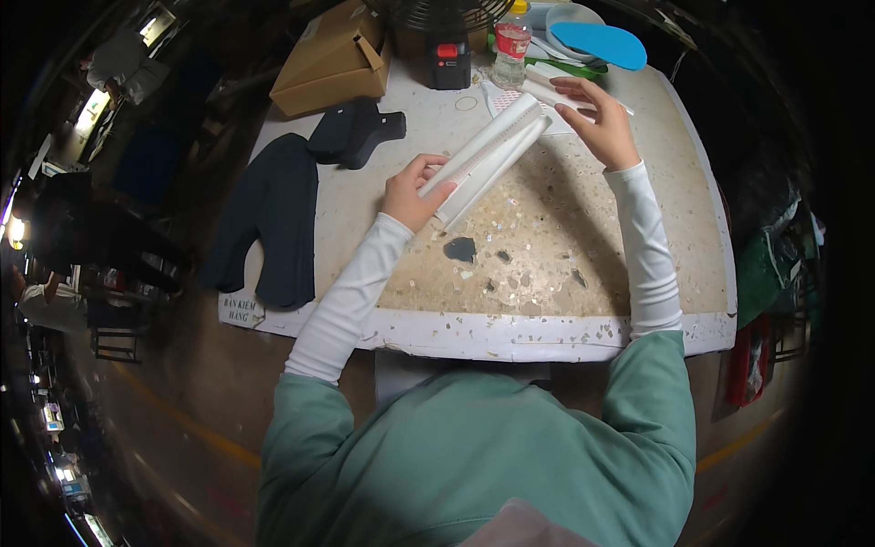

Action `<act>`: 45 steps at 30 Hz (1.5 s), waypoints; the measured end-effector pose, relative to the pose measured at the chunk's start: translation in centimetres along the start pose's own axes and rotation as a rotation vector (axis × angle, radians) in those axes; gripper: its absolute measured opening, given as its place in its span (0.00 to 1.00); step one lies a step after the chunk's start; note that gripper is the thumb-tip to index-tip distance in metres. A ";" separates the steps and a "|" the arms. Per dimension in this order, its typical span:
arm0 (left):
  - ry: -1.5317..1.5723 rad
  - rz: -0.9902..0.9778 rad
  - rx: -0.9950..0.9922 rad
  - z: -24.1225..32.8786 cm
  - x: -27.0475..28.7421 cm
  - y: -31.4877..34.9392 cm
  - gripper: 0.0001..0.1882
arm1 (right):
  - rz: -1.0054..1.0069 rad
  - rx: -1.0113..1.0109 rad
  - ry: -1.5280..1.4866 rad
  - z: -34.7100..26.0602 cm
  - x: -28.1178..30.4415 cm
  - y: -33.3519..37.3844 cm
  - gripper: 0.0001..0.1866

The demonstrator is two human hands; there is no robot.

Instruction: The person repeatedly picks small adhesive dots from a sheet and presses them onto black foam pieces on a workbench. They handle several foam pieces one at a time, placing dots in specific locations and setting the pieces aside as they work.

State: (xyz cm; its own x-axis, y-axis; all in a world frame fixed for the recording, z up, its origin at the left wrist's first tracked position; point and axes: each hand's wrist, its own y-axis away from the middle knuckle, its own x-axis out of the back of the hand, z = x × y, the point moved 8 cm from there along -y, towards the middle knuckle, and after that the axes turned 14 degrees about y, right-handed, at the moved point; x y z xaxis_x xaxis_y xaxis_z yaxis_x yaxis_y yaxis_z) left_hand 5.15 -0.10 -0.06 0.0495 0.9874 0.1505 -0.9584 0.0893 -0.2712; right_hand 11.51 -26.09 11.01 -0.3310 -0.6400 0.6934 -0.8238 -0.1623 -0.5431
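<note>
While it lies diagonally over the worn table (565, 273), the white rolled sheet (488, 157) is held at both ends, lower-left end nearest the person, upper-right end toward table's far side.

- Left hand (412, 193): fingers curled round roll's lower end, thumb pressed on top; grip closed on it.
- Right hand (597, 120): at roll's upper end, fingers loosely spread, fingertips (567, 115) just beside or touching the end; can't tell if actual grip.
- Sleeves: white, w/ green sweatshirt above.
- Table surface: beige, chipped, pale flecks + dark patches, white front edge.
- Left of roll: small black shaped piece (357, 130); larger dark fabric piece (273, 219) hanging over table's left edge.
- Far side: cardboard box (333, 59), black device w/ red button (449, 62), plastic bottle w/ red label (511, 50), blue insole (599, 43), green item (574, 67) near it.
</note>
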 end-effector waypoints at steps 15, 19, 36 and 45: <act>-0.509 0.069 -0.237 6.7 11.1 -0.4 0.24 | -0.082 0.206 -0.011 -0.5 -8.2 3.0 0.07; -0.940 0.289 0.071 3.6 26.1 -4.3 0.28 | -0.044 0.166 0.108 2.3 -9.5 3.5 0.07; -1.099 0.232 0.552 -7.4 32.9 -6.7 0.46 | 0.033 0.307 0.242 2.2 -10.0 4.2 0.06; -0.988 0.294 0.488 -6.9 32.7 -4.6 0.47 | 0.006 0.267 0.262 2.3 -9.9 4.2 0.06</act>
State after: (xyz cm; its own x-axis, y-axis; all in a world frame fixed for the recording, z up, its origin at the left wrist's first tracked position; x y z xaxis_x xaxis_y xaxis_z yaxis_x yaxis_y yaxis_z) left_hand 13.11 32.64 -0.42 -0.2308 0.4076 0.8835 -0.9142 -0.4018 -0.0534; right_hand 12.36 -22.15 0.71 -0.4710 -0.4331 0.7685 -0.6835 -0.3716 -0.6283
